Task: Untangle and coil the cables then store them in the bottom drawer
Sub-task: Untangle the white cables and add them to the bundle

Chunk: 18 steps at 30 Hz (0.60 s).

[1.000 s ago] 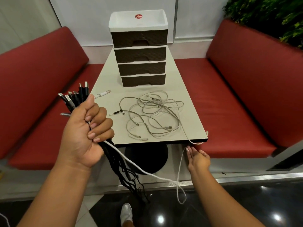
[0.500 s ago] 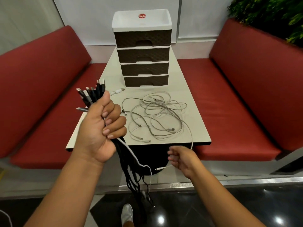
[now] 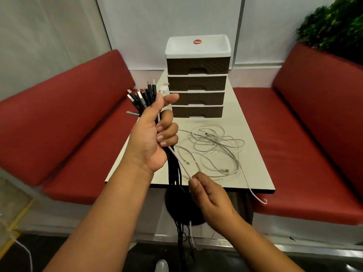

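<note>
The step in hand looks like untangling: the left hand (image 3: 155, 134) is closed around a bundle of black cables (image 3: 173, 169), plugs up, while the right hand (image 3: 210, 195) pinches a thin white cable (image 3: 179, 160) running from it. Next, drawing that strand free seems needed. Grey tangled cables (image 3: 214, 146) lie on the white tabletop (image 3: 253, 154); the brown bottom drawer (image 3: 197, 111) is closed.

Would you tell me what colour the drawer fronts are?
Dark brown drawer fronts with a woven texture, clearest in the head view.
</note>
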### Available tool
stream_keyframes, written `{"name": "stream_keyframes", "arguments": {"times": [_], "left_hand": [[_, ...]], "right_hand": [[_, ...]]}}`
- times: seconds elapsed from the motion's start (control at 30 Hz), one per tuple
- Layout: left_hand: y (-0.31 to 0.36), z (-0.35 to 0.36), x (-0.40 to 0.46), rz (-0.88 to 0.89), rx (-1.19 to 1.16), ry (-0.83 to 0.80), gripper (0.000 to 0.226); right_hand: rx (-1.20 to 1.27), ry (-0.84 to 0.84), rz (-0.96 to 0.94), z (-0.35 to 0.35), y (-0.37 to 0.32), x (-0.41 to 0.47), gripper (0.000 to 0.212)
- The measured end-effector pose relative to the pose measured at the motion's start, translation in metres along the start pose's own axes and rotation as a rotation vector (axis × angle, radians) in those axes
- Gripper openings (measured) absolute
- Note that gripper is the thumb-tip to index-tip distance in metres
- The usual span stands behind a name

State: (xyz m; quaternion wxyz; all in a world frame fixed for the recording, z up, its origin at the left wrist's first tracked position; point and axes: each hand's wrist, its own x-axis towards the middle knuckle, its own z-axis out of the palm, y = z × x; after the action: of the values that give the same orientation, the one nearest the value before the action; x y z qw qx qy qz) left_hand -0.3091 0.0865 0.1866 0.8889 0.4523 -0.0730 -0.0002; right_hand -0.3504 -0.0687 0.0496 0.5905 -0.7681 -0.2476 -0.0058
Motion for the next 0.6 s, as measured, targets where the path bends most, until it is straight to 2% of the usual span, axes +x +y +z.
{"name": "stream_keyframes", "arguments": {"times": [0.07, 0.17, 0.33, 0.5, 0.6], "left_hand": [[0.008, -0.002, 0.002, 0.033, 0.01, -0.013, 0.032], [0.004, 0.0, 0.001, 0.029, 0.066, -0.012, 0.031], [-0.015, 0.001, -0.004, 0.016, 0.079, 0.047, 0.027], [-0.002, 0.004, 0.003, 0.032, -0.025, 0.072, 0.031], [0.015, 0.009, 0.012, 0.043, -0.054, 0.032, 0.03]], "right_hand": [[-0.034, 0.022, 0.032, 0.01, 0.022, -0.014, 0.033], [-0.098, -0.01, 0.087, 0.019, 0.05, -0.032, 0.026], [-0.169, -0.058, 0.126, 0.015, 0.065, -0.036, 0.02], [-0.224, -0.025, 0.136, 0.005, 0.08, -0.039, 0.04], [-0.321, 0.031, 0.17, 0.002, 0.093, -0.05, 0.039]]}}
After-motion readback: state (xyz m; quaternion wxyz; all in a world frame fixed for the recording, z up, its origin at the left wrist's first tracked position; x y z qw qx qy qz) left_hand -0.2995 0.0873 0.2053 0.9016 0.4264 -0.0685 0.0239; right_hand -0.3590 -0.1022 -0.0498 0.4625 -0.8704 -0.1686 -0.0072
